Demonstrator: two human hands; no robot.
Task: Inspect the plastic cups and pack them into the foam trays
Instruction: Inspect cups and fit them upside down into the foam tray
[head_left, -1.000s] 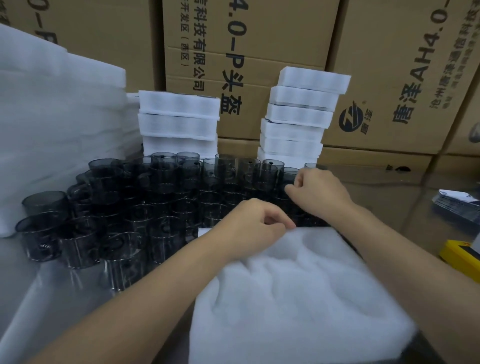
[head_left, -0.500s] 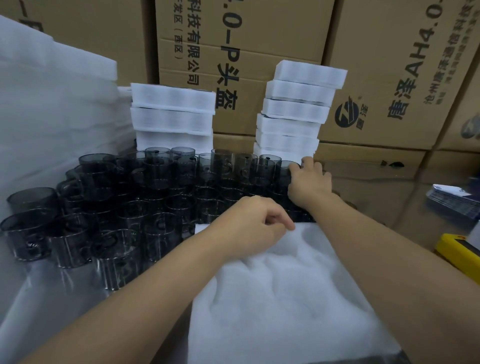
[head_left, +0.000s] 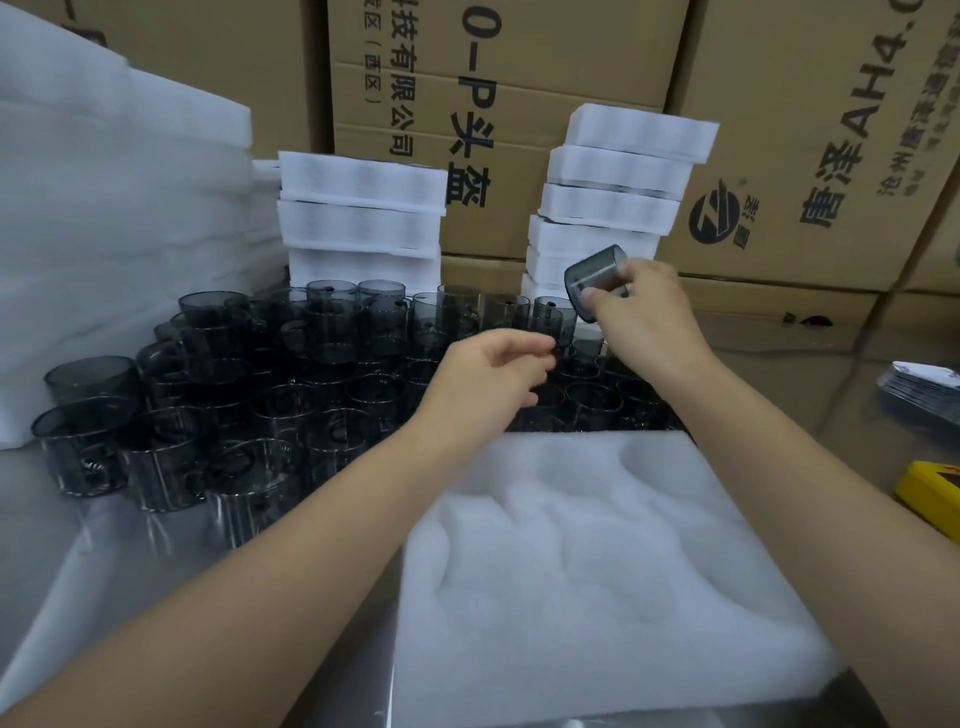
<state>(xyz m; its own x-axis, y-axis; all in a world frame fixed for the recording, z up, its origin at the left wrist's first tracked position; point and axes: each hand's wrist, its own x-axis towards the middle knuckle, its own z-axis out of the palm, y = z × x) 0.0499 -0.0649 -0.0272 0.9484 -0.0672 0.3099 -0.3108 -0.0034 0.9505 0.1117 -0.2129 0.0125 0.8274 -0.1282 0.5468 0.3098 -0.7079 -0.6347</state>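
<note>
Now | right hand (head_left: 644, 322) grips tilted cup (head_left: 597, 274) | left hand (head_left: 493, 376) loose, empty | cups (head_left: 311, 364) stand behind foam tray (head_left: 597, 561)

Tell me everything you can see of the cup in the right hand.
The cup is smoky grey, see-through plastic, short and round. It is tilted onto its side and held above the crowd of matching cups on the table. The right hand grips it, with the thumb across its wall near one end and the fingers behind. The hand hides any handle. A stack of white foam trays stands behind it.
</note>
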